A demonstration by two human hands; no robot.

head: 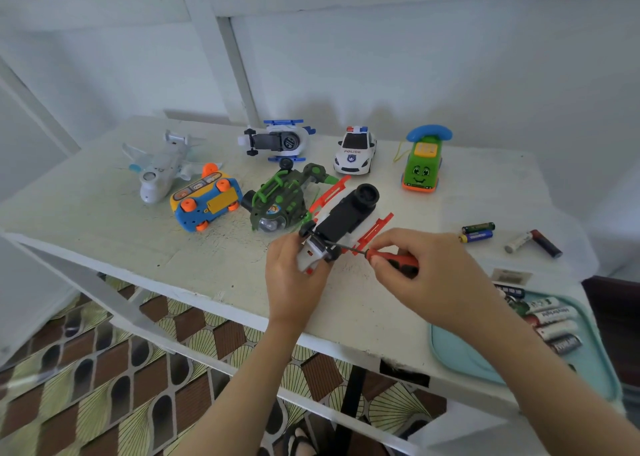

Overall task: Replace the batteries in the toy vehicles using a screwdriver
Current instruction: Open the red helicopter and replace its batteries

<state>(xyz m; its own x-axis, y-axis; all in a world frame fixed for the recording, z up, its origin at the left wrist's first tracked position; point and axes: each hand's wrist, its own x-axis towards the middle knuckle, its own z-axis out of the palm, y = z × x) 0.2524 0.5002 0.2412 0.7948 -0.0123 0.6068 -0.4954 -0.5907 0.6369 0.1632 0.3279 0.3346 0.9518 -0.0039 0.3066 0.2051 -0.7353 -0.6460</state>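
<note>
Head view.
A: Edges, free room?
B: The red-and-white toy vehicle (341,220) lies underside up near the front edge of the table (104,220). Bare top to the front left. The green toy (280,203) is just beside it, and the loose batteries (477,236) are well apart to the right.
A: Hands?
B: The left hand (294,282) grips the vehicle's near end. The right hand (426,275) pinches the handle of the screwdriver (391,258), with the shaft angled at the underside.
A: Obscured?
B: Tip contact too small to tell. The teal tray (595,369) is cut off at right and partly under the right forearm.
</note>
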